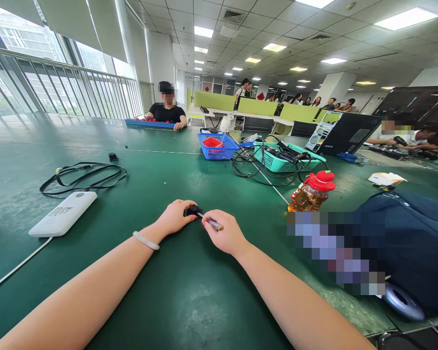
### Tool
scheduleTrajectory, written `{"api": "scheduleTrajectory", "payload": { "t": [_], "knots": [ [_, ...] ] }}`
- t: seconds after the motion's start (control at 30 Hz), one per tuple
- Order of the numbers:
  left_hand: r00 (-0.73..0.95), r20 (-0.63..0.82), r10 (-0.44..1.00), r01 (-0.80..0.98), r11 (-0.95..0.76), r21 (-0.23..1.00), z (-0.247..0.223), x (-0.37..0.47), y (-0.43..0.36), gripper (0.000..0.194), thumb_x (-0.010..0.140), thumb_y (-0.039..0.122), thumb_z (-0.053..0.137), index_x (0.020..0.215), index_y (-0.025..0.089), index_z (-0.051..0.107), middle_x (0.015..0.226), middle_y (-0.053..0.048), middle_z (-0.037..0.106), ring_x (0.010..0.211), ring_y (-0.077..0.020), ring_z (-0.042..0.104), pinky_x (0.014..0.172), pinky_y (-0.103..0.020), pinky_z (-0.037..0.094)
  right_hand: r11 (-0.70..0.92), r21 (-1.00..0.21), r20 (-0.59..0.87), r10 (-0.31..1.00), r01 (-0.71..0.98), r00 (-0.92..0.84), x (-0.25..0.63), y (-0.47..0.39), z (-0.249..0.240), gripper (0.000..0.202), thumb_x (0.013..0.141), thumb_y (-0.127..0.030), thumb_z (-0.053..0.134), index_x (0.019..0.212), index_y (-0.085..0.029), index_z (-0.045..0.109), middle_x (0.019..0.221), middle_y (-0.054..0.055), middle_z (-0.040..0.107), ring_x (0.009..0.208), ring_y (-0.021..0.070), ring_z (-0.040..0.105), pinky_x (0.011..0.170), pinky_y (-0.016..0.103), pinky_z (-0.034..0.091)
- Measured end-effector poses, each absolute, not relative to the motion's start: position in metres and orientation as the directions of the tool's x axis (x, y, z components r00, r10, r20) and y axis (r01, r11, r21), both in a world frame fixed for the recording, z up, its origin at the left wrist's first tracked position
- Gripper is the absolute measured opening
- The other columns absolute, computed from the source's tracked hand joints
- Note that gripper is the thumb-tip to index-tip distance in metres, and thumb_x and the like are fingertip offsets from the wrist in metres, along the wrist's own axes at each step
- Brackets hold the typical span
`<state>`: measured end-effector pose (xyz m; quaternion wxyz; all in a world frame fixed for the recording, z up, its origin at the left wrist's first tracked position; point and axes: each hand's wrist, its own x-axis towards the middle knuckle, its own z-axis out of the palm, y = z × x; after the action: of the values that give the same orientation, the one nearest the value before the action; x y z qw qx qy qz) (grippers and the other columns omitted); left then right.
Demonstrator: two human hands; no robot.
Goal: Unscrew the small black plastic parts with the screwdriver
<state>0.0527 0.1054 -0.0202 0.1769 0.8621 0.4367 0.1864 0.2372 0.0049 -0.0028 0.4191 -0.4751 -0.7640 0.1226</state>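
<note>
My left hand is closed around a small black part, holding it low over the green table. What kind of part it is cannot be made out. Pinched in my right hand is a screwdriver with a thin metal shaft and a brownish translucent handle. Its shaft points left and its tip meets the black part or lies right against it; the exact contact is too small to see. A pale bangle circles my left wrist.
On the left lie a white power strip and a looped black cable. Ahead stand a blue basket and a teal basket with cables. To the right are a red-capped bottle and a dark bag. A person sits across the table.
</note>
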Motion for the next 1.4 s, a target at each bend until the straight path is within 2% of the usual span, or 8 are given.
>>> {"api": "scheduleTrajectory", "payload": {
  "t": [0.2,0.47,0.8,0.97,1.4],
  "knots": [
    [0.545,0.159,0.823,0.694,-0.549,0.467,-0.019,0.053,0.104,0.040,0.080,0.041,0.060,0.117,0.026,0.063,0.113,-0.006,0.069,0.111,-0.0276,0.057,0.097,-0.042,0.046,0.336,-0.822,0.393,0.919,0.459,0.031,0.240,0.010,-0.002,0.015,0.083,-0.031,0.055,0.075,-0.022,0.063,0.066,-0.002,0.058,0.058,0.0135,0.050,0.057,0.025,0.040],
    [0.542,0.149,0.827,0.695,-0.541,0.473,-0.017,0.054,0.103,0.040,0.080,0.042,0.059,0.117,0.026,0.063,0.111,-0.006,0.069,0.109,-0.0276,0.058,0.096,-0.041,0.047,0.181,-0.960,0.224,0.954,0.213,0.199,0.245,0.022,-0.008,0.025,0.077,-0.046,0.063,0.073,-0.021,0.062,0.061,-0.001,0.061,0.052,0.0138,0.055,0.055,0.026,0.044],
    [0.532,0.146,0.834,0.703,-0.531,0.473,-0.016,0.054,0.102,0.039,0.080,0.041,0.060,0.116,0.027,0.063,0.109,-0.006,0.068,0.108,-0.0273,0.058,0.095,-0.041,0.048,0.150,-0.988,0.151,0.943,0.026,0.298,0.249,0.032,-0.017,0.033,0.073,-0.051,0.068,0.071,-0.018,0.063,0.057,0.000,0.062,0.048,0.0128,0.054,0.053,0.027,0.046],
    [0.536,0.147,0.831,0.701,-0.535,0.472,-0.016,0.054,0.102,0.039,0.080,0.041,0.059,0.116,0.027,0.063,0.109,-0.006,0.068,0.108,-0.0269,0.058,0.095,-0.040,0.048,0.150,-0.989,0.147,0.934,0.018,0.326,0.252,0.034,-0.018,0.033,0.073,-0.051,0.068,0.070,-0.019,0.062,0.056,-0.001,0.060,0.048,0.0119,0.053,0.053,0.027,0.046],
    [0.550,0.159,0.820,0.688,-0.552,0.471,-0.018,0.053,0.103,0.040,0.080,0.041,0.059,0.116,0.027,0.063,0.109,-0.006,0.068,0.108,-0.0274,0.058,0.096,-0.042,0.047,0.150,-0.989,0.148,0.951,0.013,0.271,0.251,0.033,-0.018,0.027,0.071,-0.046,0.070,0.075,-0.019,0.065,0.061,-0.002,0.062,0.052,0.0127,0.055,0.057,0.028,0.047]
  ]
}}
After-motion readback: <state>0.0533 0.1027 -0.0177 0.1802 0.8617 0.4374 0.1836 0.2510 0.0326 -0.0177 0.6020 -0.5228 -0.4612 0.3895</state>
